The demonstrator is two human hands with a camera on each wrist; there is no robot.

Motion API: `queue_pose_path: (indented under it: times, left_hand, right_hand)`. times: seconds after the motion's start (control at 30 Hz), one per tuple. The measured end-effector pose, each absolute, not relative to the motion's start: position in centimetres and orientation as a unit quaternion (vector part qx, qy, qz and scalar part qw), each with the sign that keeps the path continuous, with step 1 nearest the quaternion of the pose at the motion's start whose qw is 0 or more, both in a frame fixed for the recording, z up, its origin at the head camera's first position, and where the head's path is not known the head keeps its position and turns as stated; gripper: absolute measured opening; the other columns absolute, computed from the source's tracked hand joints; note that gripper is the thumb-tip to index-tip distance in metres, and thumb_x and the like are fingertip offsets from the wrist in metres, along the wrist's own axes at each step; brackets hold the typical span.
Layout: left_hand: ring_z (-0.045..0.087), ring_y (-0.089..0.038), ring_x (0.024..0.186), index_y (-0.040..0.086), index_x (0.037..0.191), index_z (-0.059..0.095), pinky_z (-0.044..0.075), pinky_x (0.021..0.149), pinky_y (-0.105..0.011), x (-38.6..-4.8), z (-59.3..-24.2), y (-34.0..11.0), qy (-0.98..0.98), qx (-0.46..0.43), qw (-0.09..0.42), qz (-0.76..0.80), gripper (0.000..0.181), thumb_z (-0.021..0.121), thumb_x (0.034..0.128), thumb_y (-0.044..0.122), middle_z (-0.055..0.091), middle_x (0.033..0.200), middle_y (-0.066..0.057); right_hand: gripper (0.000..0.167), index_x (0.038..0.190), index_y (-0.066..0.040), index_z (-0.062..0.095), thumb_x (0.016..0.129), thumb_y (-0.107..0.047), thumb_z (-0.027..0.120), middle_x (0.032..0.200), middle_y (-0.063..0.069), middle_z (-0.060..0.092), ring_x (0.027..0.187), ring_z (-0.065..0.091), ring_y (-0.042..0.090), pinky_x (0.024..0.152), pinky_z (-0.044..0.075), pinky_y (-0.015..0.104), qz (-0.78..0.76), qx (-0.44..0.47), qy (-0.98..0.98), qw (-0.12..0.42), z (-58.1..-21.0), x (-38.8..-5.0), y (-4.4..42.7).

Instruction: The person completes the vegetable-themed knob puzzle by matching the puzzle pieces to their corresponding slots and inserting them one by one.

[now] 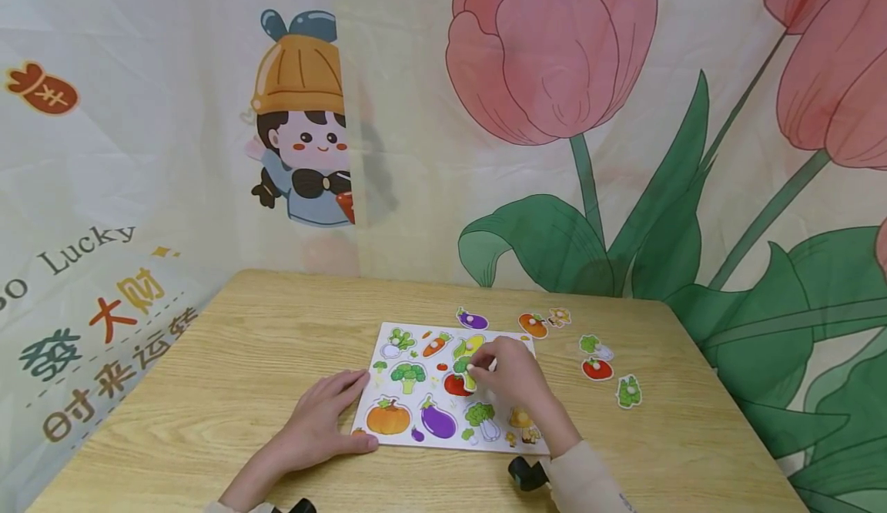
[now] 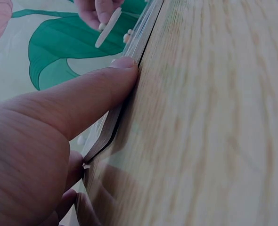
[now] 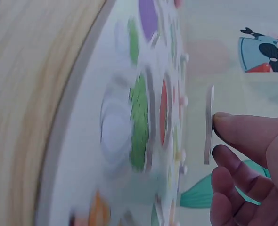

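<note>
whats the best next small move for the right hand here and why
Probably shift the broccoli piece toward the matching broccoli picture: the right hand pinches it clear of the board, while the left hand rests against the board's edge.

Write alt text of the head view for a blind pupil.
A right hand pinches a broccoli piece above a white vegetable puzzle board; the left hand touches its left edge. Six loose pieces lie beyond it or to its right on a wooden table.
</note>
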State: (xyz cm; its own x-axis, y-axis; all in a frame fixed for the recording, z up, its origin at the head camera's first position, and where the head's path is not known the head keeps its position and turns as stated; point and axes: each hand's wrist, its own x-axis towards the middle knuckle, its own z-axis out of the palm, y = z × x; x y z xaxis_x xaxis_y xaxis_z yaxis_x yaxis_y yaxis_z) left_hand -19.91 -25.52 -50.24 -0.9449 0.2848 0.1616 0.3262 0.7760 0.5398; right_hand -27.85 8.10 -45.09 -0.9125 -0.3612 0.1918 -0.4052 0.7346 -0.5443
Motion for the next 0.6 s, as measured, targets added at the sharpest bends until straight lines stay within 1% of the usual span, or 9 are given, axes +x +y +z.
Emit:
queue_pose_path:
  times: [0.2,0.47,0.6]
  left_hand:
    - [0.034,-0.043,0.152,0.006,0.161,0.046,0.025,0.118,-0.071,-19.9,-50.3,-25.6,-0.944,-0.162,0.039,-0.285,0.11,0.083,0.0787,0.071,0.044,0.165,-0.013]
    - [0.033,-0.045,0.153,0.006,0.161,0.047,0.022,0.119,-0.072,-20.0,-50.3,-25.3,-0.942,-0.164,0.032,-0.291,0.111,0.082,0.0789,0.072,0.044,0.165,-0.014]
    - [0.034,-0.045,0.152,0.005,0.16,0.047,0.023,0.119,-0.072,-19.9,-50.3,-25.5,-0.944,-0.162,0.035,-0.286,0.111,0.082,0.0786,0.072,0.045,0.164,-0.014]
  right_hand:
    - [0.005,0.089,-0.017,0.082,0.094,-0.019,0.082,0.079,-0.012,0.066,0.074,0.055,0.008,0.065,0.048,0.026,0.317,0.215,-0.923,0.026,-45.4,-27.2,5.2]
    - [0.005,0.089,-0.017,0.082,0.093,-0.016,0.081,0.082,-0.01,0.064,0.081,0.056,0.011,0.071,0.049,0.03,0.333,0.201,-0.921,0.019,-45.7,-26.4,2.5]
    - [0.006,0.088,-0.017,0.082,0.094,-0.018,0.081,0.081,-0.01,0.064,0.077,0.056,0.01,0.068,0.049,0.028,0.338,0.198,-0.92,0.017,-45.9,-26.3,1.2]
